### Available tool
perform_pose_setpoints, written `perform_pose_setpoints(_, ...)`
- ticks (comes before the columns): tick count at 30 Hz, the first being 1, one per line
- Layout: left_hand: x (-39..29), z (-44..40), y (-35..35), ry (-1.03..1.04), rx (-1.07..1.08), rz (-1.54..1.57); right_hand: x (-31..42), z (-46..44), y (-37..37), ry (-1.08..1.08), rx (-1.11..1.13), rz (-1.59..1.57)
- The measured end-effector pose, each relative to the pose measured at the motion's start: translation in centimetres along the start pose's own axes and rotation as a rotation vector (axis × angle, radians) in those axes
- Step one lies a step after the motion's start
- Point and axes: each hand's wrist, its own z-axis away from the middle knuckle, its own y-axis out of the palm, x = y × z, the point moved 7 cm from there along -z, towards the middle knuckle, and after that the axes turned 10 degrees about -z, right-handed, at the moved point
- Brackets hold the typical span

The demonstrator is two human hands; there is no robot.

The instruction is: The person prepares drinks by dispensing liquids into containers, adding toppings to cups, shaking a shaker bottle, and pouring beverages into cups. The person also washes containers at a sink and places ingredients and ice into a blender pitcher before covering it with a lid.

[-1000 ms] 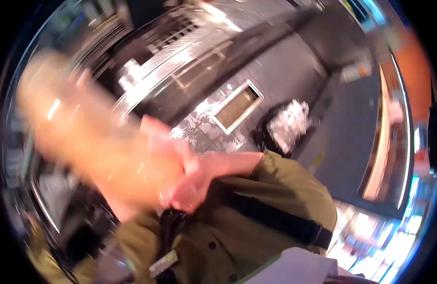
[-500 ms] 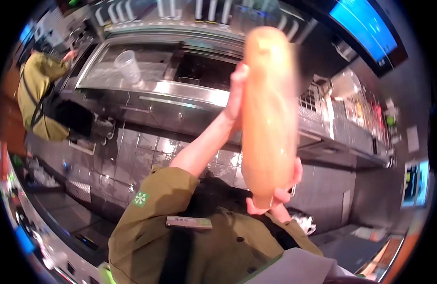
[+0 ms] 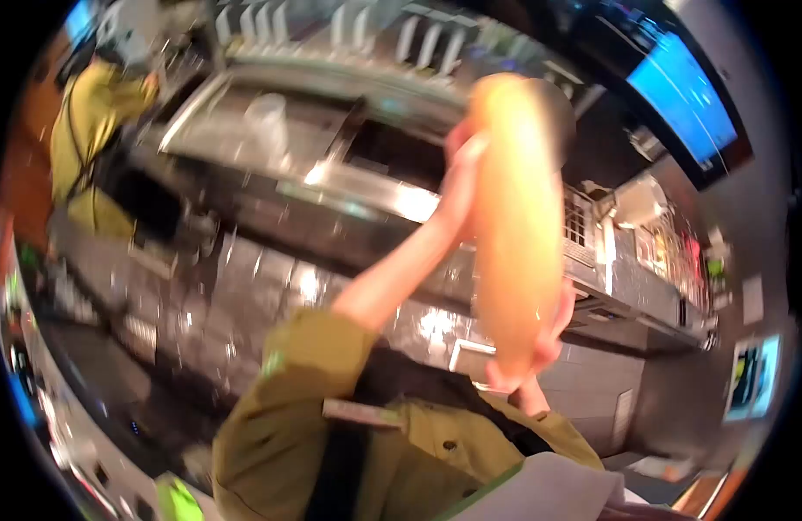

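Note:
A tall, rounded container of pale orange contents [image 3: 518,226], smeared by motion, is held up in front of my chest, nearly upright. Its exact kind is too blurred to tell. My left hand [image 3: 462,178] wraps its upper left side, fingers partly hidden behind it. Lower down, my right hand [image 3: 547,347] grips around the narrower bottom end. Beyond it, a clear plastic cup or jug [image 3: 268,126] stands on the steel counter [image 3: 214,130].
A co-worker [image 3: 92,148] in an olive shirt stands at the left by the counter. Wet-looking tiles [image 3: 279,286] cover the floor. A lit screen [image 3: 683,95] hangs at upper right, above another counter [image 3: 648,278] with items. White handles or dispensers [image 3: 266,22] line the back.
The whole view has shifted, with the surroundings sliding mostly right and a little down. The container appears farther right and lower, still in both hands.

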Motion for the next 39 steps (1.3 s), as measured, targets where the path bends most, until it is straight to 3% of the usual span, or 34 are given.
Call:
perform_pose_setpoints(2, -2.2, 1.7, -0.1, 0.287, 0.200, -0.030, 0.6, -0.2, 0.0, -0.173, -0.034, -0.153)
perform_pose_setpoints(3, -0.5, 0.4, 0.2, -0.132, 0.302, 0.353, -1.8, -0.2, -1.1, 0.025, -0.091, -0.176)
perform_pose_setpoints(5, 4.6, -3.2, -3.9, -0.184, 0.078, 0.116, -6.4, 0.9, -3.3, 0.424, -0.223, -0.248)
perform_pose_setpoints(6, 6.3, -3.3, -5.0, -0.182, 0.157, 0.056, -9.5, 1.6, -4.4, 0.658, -0.317, -0.627)
perform_pose_setpoints(7, 7.3, -1.8, -5.1, -0.283, 0.211, 0.015, -11.1, 1.6, -5.5, 0.772, -0.321, -0.845)
perform_pose_setpoints(8, 9.0, 0.5, -7.3, -0.515, 0.123, -0.352, -11.8, 1.0, -6.7, 0.946, -0.350, -0.876)
perform_pose_setpoints(9, 10.1, 1.9, -8.9, -0.450, 0.312, -0.722, -12.0, 1.3, -7.5, 1.121, -0.381, -0.915)
perform_pose_setpoints(10, 10.1, 2.8, -10.0, -0.028, 0.347, -1.057, -13.3, 2.5, -8.1, 1.200, -0.343, -0.915)
perform_pose_setpoints(11, 5.1, 5.4, -5.6, 0.303, 0.378, -1.341, -13.3, 2.0, -8.1, 1.261, -0.309, -0.899)
perform_pose_setpoints(13, 4.7, 7.4, -2.0, 0.648, 0.501, -1.531, -12.6, 1.3, -7.1, 1.406, -0.236, -0.867)
perform_pose_setpoints(17, 6.8, 6.9, -2.0, 0.281, 0.654, -1.173, -13.1, 1.2, -5.0, 1.683, 0.208, -0.853)
perform_pose_setpoints(18, 6.5, 7.4, -2.1, 0.206, 0.647, -1.079, -12.0, -0.8, -5.7, 1.637, 0.302, -0.574)
perform_pose_setpoints(20, 7.2, 8.7, -2.7, 0.004, 0.643, -0.877, -14.5, -2.5, -6.0, 1.272, 0.710, 0.087)
perform_pose_setpoints(21, 7.7, 9.0, -3.2, 0.005, 0.660, -0.836, -15.1, -3.4, -5.7, 1.041, 0.883, 0.406)
perform_pose_setpoints(24, 10.1, 9.6, -5.1, -0.025, 0.696, -0.716, -14.7, -3.4, -4.1, 0.691, 0.932, 0.370)
perform_pose_setpoints(26, 10.8, 10.2, -6.8, -0.125, 0.677, -0.648, -14.3, -3.5, -3.1, 0.597, 1.026, 0.312)
perform_pose_setpoints(27, 11.1, 10.4, -7.9, -0.187, 0.652, -0.616, -13.8, -5.4, -4.2, 0.366, 0.833, 0.279)
perform_pose_setpoints(28, 10.8, 10.6, -9.2, -0.203, 0.625, -0.675, -15.7, -5.2, -5.5, 0.428, 0.773, 0.230)
perform_pose_setpoints(29, 10.5, 10.7, -10.4, -0.209, 0.605, -0.737, -17.6, -4.5, -6.5, 0.330, 0.756, 0.321)
perform_pose_setpoints(31, 9.8, 11.0, -12.9, -0.215, 0.499, -0.805, -24.6, 2.0, -8.1, 0.703, 0.814, 0.525)
perform_pose_setpoints(33, 8.8, 11.2, -15.3, -0.157, 0.405, -0.906, -31.1, 10.0, -8.3, 0.716, 0.613, 0.629)
perform_pose_setpoints(34, 7.3, 11.1, -14.4, -0.201, 0.326, -0.837, -34.0, 14.0, -7.9, 0.935, 0.566, 0.607)
perform_pose_setpoints(35, 7.0, 11.0, -15.4, -0.145, 0.294, -0.849, -35.8, 17.5, -7.2, 0.992, 0.493, 0.553)
perform_pose_setpoints(37, 6.2, 11.2, -18.3, -0.037, 0.224, -0.882, -36.0, 20.3, -5.1, 0.842, 0.435, 0.626)
perform_pose_setpoints(39, 4.8, 11.2, -19.1, -0.105, 0.123, -0.852, -36.3, 22.6, -3.8, 0.754, 0.416, 0.711)
